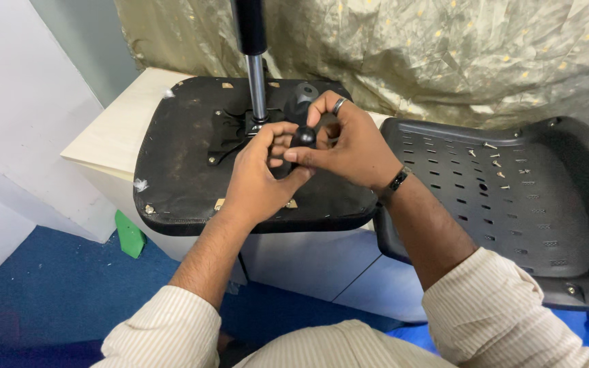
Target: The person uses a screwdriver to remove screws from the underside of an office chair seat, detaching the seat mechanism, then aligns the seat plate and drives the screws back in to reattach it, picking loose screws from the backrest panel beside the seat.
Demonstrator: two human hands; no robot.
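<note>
An upturned black chair seat (178, 163) lies on a pale table (114, 129), with a metal mechanism plate (230, 133) and a gas-lift cylinder (256, 75) standing up from its middle. Both hands meet just above the seat. My left hand (260, 174) and my right hand (349, 140) together pinch a small round black knob (303, 137) between thumbs and fingers. My right hand wears a ring, and a dark band sits on that wrist.
A perforated black plastic chair back (512, 204) lies to the right with several loose screws (495, 160) on it. Gold crinkled cloth (444, 48) hangs behind. A green object (129, 235) sits by the table's base on blue floor (56, 286). A white wall stands left.
</note>
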